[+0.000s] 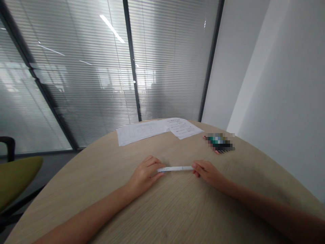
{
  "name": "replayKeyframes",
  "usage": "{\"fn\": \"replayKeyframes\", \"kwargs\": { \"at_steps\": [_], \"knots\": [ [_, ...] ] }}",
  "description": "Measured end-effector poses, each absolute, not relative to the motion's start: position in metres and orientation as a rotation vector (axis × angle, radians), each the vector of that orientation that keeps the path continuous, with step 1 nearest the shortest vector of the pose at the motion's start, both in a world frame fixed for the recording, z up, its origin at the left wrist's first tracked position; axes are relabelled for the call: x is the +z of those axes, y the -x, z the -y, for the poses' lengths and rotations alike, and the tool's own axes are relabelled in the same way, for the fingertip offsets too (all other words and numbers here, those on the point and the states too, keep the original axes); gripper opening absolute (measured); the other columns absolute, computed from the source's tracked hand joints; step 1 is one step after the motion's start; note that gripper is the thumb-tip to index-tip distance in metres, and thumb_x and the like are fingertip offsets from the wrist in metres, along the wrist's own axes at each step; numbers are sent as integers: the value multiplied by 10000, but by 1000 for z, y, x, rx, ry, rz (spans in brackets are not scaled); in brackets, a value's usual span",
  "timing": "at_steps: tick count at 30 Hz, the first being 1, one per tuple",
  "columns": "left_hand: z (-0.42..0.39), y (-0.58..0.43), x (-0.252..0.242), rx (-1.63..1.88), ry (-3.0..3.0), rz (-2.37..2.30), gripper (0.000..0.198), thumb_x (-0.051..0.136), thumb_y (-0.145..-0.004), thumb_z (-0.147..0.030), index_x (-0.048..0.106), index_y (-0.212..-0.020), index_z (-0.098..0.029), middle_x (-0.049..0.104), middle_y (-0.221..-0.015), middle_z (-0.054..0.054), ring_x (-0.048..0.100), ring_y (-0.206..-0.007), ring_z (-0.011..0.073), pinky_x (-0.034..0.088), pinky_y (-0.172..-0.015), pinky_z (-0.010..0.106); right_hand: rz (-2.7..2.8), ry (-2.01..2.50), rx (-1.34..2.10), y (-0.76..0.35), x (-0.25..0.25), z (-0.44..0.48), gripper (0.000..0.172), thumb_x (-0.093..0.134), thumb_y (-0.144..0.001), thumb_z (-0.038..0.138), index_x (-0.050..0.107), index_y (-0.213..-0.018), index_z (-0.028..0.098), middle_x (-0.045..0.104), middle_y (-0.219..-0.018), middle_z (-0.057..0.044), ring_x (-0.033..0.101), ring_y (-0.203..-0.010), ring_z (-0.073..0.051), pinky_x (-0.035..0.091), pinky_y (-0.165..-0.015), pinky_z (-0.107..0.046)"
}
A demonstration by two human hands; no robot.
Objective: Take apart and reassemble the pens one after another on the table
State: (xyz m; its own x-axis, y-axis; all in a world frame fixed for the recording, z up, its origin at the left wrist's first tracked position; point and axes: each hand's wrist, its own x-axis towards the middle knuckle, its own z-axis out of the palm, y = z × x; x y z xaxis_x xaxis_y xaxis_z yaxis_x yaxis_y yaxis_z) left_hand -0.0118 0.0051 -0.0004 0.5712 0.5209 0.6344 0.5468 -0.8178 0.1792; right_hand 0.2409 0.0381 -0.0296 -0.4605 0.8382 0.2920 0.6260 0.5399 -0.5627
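Note:
A slim white pen [175, 168] lies level between my two hands, just above or on the wooden table [162, 210]; I cannot tell if it touches the top. One end is pinched by the thumb and fingers of my left hand [146, 172]. At the other end, my right hand [206, 172] has its fingers closed round the tip. A thin seam shows on the pen nearer the right hand. Both pen ends are partly hidden by the fingers.
Printed paper sheets [142, 131] overlap at the table's far side. To the right lies a dark item [220, 143], blurred by pixels. A green chair [19, 174] stands at left. Behind are glass panels with blinds [167, 61] and a white wall [286, 101].

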Motion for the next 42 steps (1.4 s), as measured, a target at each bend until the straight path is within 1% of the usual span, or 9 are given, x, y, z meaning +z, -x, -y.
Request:
{"fn": "replayKeyframes", "kwargs": {
  "at_steps": [3, 6, 8, 10, 14, 29, 31, 36, 42],
  "knots": [
    [-5, 11, 0, -1169, 2774, 1002, 127, 529, -752, -191, 602, -838, -132, 581, -746, 64, 512, -725, 152, 438, -646, 285, 2233, 1139, 490, -241, -28, -37, 357, 273, -824, 321, 483, -571, 181, 518, -568, -13, 499, -578, -138, 370, -580, -258],
    [-5, 11, 1, -1214, 2786, 1096, 130, 531, -746, -188, 614, -829, -132, 584, -740, 62, 526, -725, 155, 442, -650, 288, 2183, 1092, 512, -241, -26, -35, 214, 377, -785, 306, 547, -821, 179, 570, -697, -24, 530, -675, -148, 393, -642, -265],
    [-6, 11, 1, -1248, 2782, 1163, 126, 536, -740, -185, 620, -817, -132, 586, -741, 61, 531, -726, 155, 442, -657, 288, 2149, 1093, 514, -240, -24, -33, 235, 472, -729, 275, 518, -939, 181, 583, -780, -31, 536, -744, -157, 397, -694, -276],
    [-7, 11, 0, -1282, 2777, 1205, 116, 544, -732, -181, 623, -801, -133, 587, -736, 57, 534, -721, 153, 442, -662, 286, 2143, 1104, 497, -239, -23, -32, 206, 514, -696, 240, 521, -892, 180, 581, -778, -30, 533, -752, -161, 397, -712, -284],
    [-7, 12, 0, -1287, 2799, 1219, 108, 551, -718, -171, 620, -794, -138, 584, -737, 52, 533, -724, 152, 439, -670, 284, 2158, 1104, 451, -239, -23, -31, 51, 482, -727, 223, 515, -730, 185, 568, -725, -23, 522, -701, -151, 403, -668, -279],
    [-11, 14, -2, -1284, 2797, 1293, 116, 549, -707, -162, 614, -802, -150, 581, -754, 47, 525, -750, 157, 427, -694, 293, 2249, 1122, 373, -238, -20, -28, 97, 498, -740, 240, 565, -714, 174, 585, -704, -35, 526, -697, -153, 397, -662, -274],
    [-11, 13, -1, -1285, 2804, 1300, 114, 546, -706, -159, 613, -798, -153, 582, -751, 43, 525, -748, 155, 427, -688, 290, 2257, 1117, 352, -238, -21, -29, 121, 489, -747, 259, 565, -708, 173, 584, -698, -36, 519, -686, -153, 392, -658, -273],
    [-9, 10, 2, -1301, 2842, 1328, 94, 573, -672, -132, 608, -758, -148, 573, -727, 34, 524, -715, 148, 428, -665, 281, 2360, 1015, 301, -240, -21, -32, 348, 324, -830, 301, 516, -566, 182, 537, -579, -13, 483, -598, -132, 371, -638, -268],
    [-8, 9, 2, -1306, 2867, 1350, 95, 577, -664, -122, 612, -747, -152, 572, -717, 29, 524, -713, 147, 426, -667, 280, 2336, 1001, 365, -241, -22, -32, 374, 304, -830, 302, 520, -550, 181, 546, -560, -7, 501, -587, -127, 367, -645, -263]
  ]
}}
